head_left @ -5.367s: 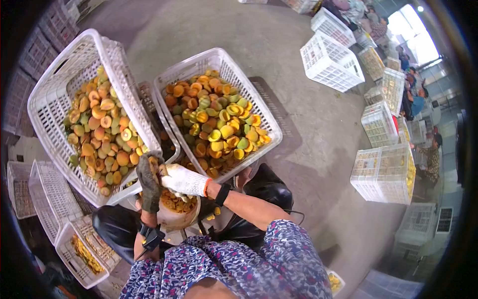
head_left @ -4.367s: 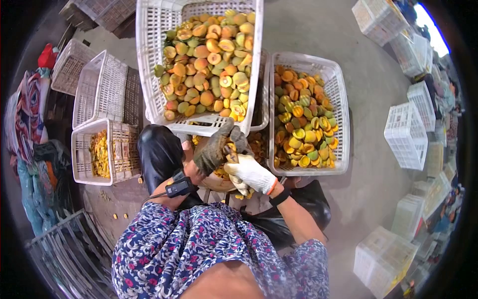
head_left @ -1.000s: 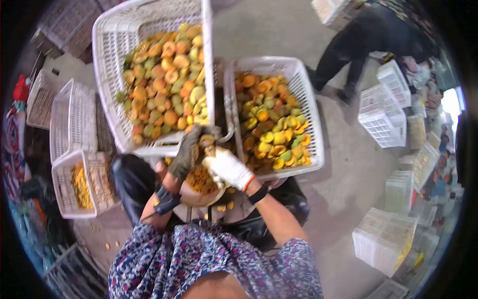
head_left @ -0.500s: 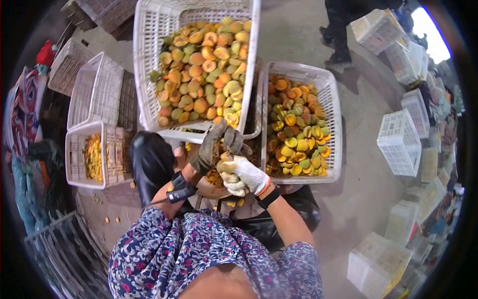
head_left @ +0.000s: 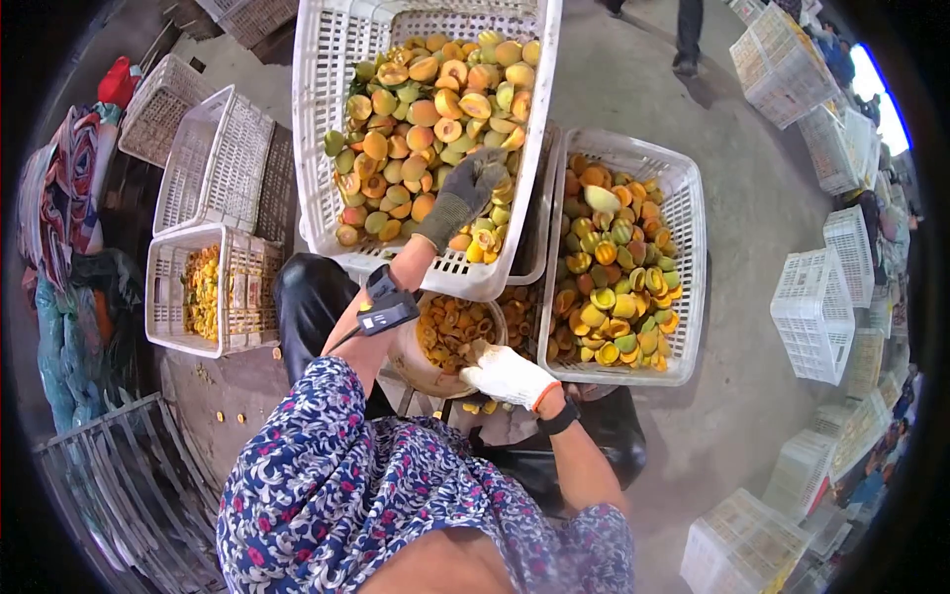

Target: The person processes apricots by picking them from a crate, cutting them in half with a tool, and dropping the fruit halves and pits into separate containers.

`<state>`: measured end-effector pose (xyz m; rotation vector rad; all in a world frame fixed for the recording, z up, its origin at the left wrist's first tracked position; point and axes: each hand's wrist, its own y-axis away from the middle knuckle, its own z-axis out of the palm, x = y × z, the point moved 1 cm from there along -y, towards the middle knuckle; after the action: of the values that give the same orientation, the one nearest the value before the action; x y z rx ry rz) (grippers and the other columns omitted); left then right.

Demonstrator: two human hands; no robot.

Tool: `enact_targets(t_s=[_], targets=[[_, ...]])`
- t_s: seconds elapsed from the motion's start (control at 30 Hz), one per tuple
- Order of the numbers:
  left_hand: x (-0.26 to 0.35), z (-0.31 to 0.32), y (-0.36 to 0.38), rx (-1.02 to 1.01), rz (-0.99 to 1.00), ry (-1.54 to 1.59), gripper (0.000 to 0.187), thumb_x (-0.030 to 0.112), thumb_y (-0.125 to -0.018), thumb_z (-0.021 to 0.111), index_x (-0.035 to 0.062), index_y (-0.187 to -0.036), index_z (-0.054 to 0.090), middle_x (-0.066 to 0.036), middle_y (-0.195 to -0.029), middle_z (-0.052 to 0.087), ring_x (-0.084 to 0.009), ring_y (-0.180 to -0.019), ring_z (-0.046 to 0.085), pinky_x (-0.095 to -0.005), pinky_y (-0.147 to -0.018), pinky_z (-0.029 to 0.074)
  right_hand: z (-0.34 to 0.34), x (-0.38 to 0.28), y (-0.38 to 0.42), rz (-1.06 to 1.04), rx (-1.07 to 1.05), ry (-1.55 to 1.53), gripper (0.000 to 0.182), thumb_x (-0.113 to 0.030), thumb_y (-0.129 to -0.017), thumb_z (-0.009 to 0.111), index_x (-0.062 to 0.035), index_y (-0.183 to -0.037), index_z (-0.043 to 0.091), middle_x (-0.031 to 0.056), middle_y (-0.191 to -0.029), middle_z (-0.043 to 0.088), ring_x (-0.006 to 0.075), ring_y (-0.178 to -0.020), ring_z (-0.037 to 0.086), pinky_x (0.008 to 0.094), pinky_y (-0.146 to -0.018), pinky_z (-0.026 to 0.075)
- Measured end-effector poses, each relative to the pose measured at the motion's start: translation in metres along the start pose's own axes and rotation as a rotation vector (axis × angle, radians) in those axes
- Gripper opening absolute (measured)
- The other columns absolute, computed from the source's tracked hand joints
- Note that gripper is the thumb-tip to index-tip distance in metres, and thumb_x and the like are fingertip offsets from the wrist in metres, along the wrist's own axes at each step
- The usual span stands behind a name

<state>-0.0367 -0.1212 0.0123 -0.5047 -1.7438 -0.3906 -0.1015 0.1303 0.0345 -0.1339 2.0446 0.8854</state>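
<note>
My left hand, in a dark grey glove, reaches into a tilted white crate of whole-looking and halved peaches or apricots. Its fingers stretch over the fruit near the crate's right side; no held piece shows. My right hand, in a white glove with stained fingertips, is closed at the edge of a round bucket. Whatever it holds is hidden. Inside the bucket lie orange fruit pieces. A pale fruit half appears above the fruit in the right crate.
Another crate at left contains small yellow-orange pieces. Empty-looking crates stand behind it. A metal rack lies lower left. Stacked white crates line the right side. A person's leg shows at the top.
My hands were together above the bucket and have separated. The left has moved up into the tilted crate; the right stays low by the bucket. A pale half now shows above the right crate.
</note>
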Motion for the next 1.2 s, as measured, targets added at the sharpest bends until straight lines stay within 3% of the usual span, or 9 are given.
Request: enact_targets(t_s=[0.07,0.2,0.27,0.4,0.47,0.67,0.7,0.83,1.2], targets=[[-0.033,0.007,-0.011,0.117,0.108,-0.653,0.043,0.027,-0.09,0.061,0.014,-0.13,0.053,-0.012,-0.127,0.056,-0.0301,-0.11,0.057,-0.0385,-0.091,0.048,0.001,0.003,0.002,-0.233,0.195,-0.007,0.036,-0.031,-0.09,0.048,0.0019,-0.1,0.059,0.0265,-0.099,0.06,0.0422,-0.094,0.058,0.0462,-0.079,0.047],[-0.05,0.013,-0.018,0.075,0.2,-0.712,0.045,0.02,-0.082,0.066,0.0154,-0.125,0.055,-0.012,-0.125,0.055,-0.0354,-0.108,0.055,-0.0427,-0.089,0.048,-0.019,-0.011,0.015,-0.112,0.124,-0.092,0.033,-0.028,-0.09,0.051,0.002,-0.102,0.057,0.0275,-0.096,0.059,0.0376,-0.091,0.06,0.0448,-0.076,0.049],[-0.053,0.01,-0.014,0.065,0.211,-0.766,0.042,0.02,-0.083,0.066,0.0128,-0.123,0.056,-0.014,-0.117,0.057,-0.034,-0.104,0.057,-0.0411,-0.087,0.048,-0.018,-0.005,0.008,0.027,0.161,-0.476,0.03,-0.025,-0.085,0.057,0.0007,-0.098,0.05,0.0046,-0.062,0.052,0.0123,-0.044,0.05,0.0288,-0.042,0.043],[-0.03,-0.003,0.024,-0.1,-0.032,0.234,0.037,0.02,-0.091,0.062,0.0002,-0.122,0.054,-0.006,-0.106,0.061,-0.0155,-0.088,0.06,-0.031,-0.075,0.05,-0.048,-0.022,0.015,0.106,0.377,-0.762,0.019,-0.019,-0.086,0.057,-0.0038,-0.096,0.051,0.0012,-0.059,0.049,0.0105,-0.044,0.049,0.0271,-0.037,0.042],[-0.005,-0.008,0.053,-0.175,-0.227,0.891,0.044,0.025,-0.093,0.059,-0.0006,-0.128,0.05,-0.007,-0.102,0.06,-0.0148,-0.08,0.062,-0.0272,-0.071,0.051,-0.05,-0.02,0.012,0.102,0.566,-0.714,0.018,-0.018,-0.087,0.059,-0.0036,-0.096,0.052,0.0021,-0.062,0.051,0.011,-0.045,0.049,0.0273,-0.039,0.042],[0.042,0.012,0.097,-0.321,-0.116,0.911,0.057,0.038,-0.094,0.057,-0.001,-0.133,0.044,-0.008,-0.108,0.059,-0.0161,-0.093,0.059,-0.0314,-0.078,0.051,-0.047,-0.02,0.002,-0.126,0.893,-0.519,0.019,-0.017,-0.088,0.061,-0.0026,-0.099,0.055,0.0037,-0.067,0.054,0.0115,-0.052,0.051,0.0289,-0.05,0.044],[0.047,0.016,0.101,-0.33,-0.089,0.901,0.059,0.04,-0.093,0.056,-0.0008,-0.134,0.043,-0.007,-0.11,0.058,-0.0151,-0.098,0.058,-0.031,-0.082,0.05,-0.049,-0.02,0.002,-0.129,0.899,-0.429,0.024,-0.017,-0.088,0.063,-0.0005,-0.101,0.051,0.0202,-0.071,0.06,0.0396,-0.068,0.063,0.0422,-0.056,0.048],[0.069,0.025,0.114,-0.343,-0.022,0.707,0.063,0.044,-0.095,0.053,-0.0016,-0.137,0.04,-0.007,-0.117,0.056,-0.014,-0.108,0.053,-0.0293,-0.098,0.04,-0.045,-0.011,0.001,-0.288,1.074,0.064,0.026,-0.017,-0.087,0.064,0.0005,-0.1,0.049,0.0192,-0.07,0.061,0.0408,-0.067,0.062,0.0437,-0.054,0.048],[0.058,0.027,0.115,-0.326,0.114,0.307,0.068,0.048,-0.093,0.054,-0.0024,-0.137,0.042,-0.01,-0.127,0.054,-0.0181,-0.116,0.051,-0.0326,-0.102,0.038,-0.042,-0.011,0.01,-0.186,0.99,-0.185,0.022,-0.011,-0.086,0.06,0.0019,-0.101,0.051,0.02,-0.078,0.057,0.0401,-0.07,0.059,0.0424,-0.061,0.048]])
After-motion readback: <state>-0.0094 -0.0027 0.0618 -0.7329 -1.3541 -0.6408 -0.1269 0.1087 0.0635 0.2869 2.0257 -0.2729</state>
